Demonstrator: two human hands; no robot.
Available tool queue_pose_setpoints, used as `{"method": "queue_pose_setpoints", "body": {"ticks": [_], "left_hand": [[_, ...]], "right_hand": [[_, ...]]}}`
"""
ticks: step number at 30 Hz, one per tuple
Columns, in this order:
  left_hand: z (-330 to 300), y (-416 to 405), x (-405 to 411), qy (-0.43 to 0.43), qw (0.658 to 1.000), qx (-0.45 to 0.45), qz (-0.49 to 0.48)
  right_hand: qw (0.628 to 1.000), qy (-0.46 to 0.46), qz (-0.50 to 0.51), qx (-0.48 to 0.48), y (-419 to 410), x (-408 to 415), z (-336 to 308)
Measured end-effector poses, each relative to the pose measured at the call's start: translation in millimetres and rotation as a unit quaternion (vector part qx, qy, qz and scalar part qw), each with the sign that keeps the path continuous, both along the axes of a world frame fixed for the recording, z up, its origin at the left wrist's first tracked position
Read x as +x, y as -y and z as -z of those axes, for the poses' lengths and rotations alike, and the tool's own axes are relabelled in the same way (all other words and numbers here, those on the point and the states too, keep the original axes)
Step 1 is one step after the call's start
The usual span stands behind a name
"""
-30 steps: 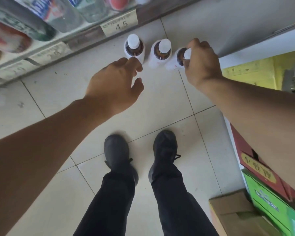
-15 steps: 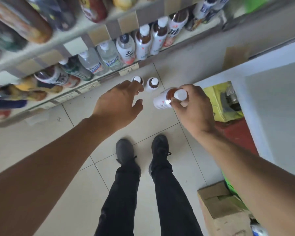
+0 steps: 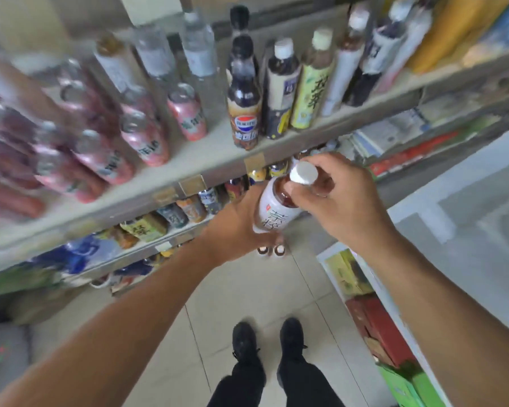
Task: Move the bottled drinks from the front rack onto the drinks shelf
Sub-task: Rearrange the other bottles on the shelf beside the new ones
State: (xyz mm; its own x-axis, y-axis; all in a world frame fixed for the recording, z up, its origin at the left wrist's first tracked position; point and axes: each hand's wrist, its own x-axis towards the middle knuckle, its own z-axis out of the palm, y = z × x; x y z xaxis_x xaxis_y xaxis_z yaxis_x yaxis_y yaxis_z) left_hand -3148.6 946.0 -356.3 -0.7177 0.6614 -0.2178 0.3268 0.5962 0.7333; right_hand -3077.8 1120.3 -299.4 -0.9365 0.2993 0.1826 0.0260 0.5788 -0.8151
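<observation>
A white-labelled tea bottle (image 3: pixel 274 214) with brown liquid and a white cap (image 3: pixel 304 172) is held in the air in front of the drinks shelf (image 3: pixel 171 165), just below the level of its front edge. The right hand (image 3: pixel 340 198) pinches the bottle at the neck, thumb and fingers curled just under the cap. The left hand (image 3: pixel 235 227) cups the lower body from behind, its grip wrapped round the label.

Two more bottles (image 3: pixel 271 250) of the same kind stand on the tiled floor (image 3: pixel 247 292) below the hands, only their tops showing past the left hand.

On the shelf stand a cola bottle (image 3: pixel 244 113), a dark drink with a white cap (image 3: pixel 279 92), a green tea bottle (image 3: pixel 312 83), and pink cans (image 3: pixel 188 113) to the left; much of that side is blurred. Lower shelves hold further drinks. The person's black shoes (image 3: pixel 268 339) point toward the shelf, and coloured cartons (image 3: pixel 376 324) sit at the right.
</observation>
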Motion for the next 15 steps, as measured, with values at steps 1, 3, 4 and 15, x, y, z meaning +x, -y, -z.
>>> {"method": "queue_pose_setpoints", "body": {"ticks": [1,3,4,15], "left_hand": [[-17.2,2.5,-0.6,-0.01,1.0,0.003,-0.012],[-50.6,7.4,-0.6,-0.026,0.999,0.006,-0.047],[-65.4,10.3,-0.9,-0.034,0.997,0.022,-0.062],[-214.8,44.0,10.3,-0.067,0.944,0.279,-0.163]], "right_hand": [[1.0,-0.015,-0.009,-0.006,3.7,-2.0,-21.6],[0.999,-0.037,-0.027,-0.014,12.9,-5.9,-59.6],[0.998,-0.048,-0.038,-0.017,17.3,-7.2,-76.9],[0.983,-0.099,-0.121,-0.098,45.5,-7.1,-182.2]]}}
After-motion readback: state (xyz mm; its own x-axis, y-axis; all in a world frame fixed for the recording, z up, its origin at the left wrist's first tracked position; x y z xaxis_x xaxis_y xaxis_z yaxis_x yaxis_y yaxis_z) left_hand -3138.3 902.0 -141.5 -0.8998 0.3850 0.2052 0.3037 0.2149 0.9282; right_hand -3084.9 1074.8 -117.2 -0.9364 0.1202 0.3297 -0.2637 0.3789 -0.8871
